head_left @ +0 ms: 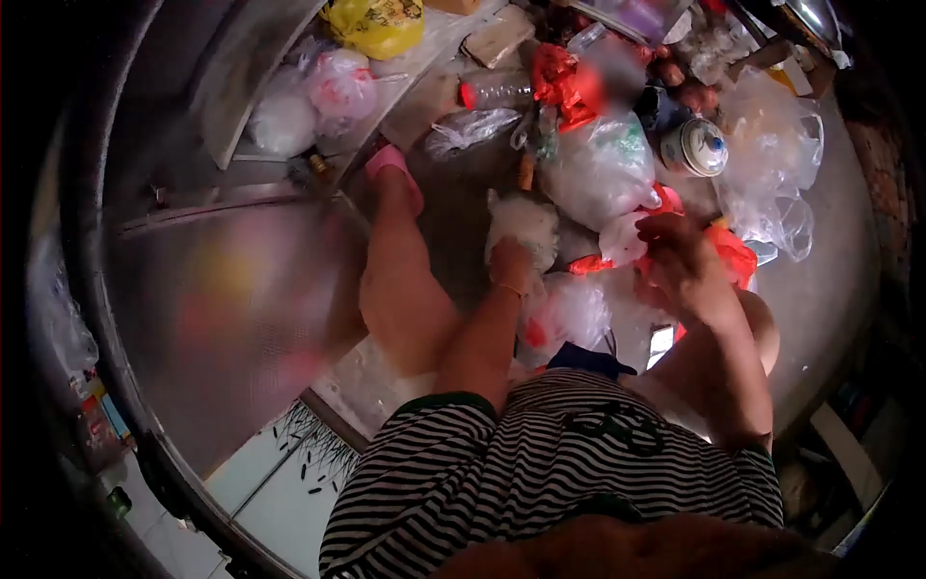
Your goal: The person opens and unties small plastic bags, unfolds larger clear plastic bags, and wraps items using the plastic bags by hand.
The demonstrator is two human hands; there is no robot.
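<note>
In the middle of the head view, my left hand [509, 264] is closed on a whitish plastic bag [522, 228] bunched into a lump; its fingers are partly hidden by the bag. My right hand [681, 265] has bent fingers drawn together beside a thin whitish piece of plastic [622, 238]. What lies within those fingers is hidden. Red plastic [735, 255] shows behind the right wrist. Just beyond both hands rests a large clear plastic bag [600, 172] with green print. A clear bag with red in it [569, 314] lies between my forearms.
A clear bottle with a red cap [497, 92], a spray can [696, 148] and red bags [558, 82] lie farther off. Clear bags [767, 145] crowd the right. At upper left are a yellow bag [376, 24] and a curved board [253, 77]. A frosted panel [246, 299] stands left.
</note>
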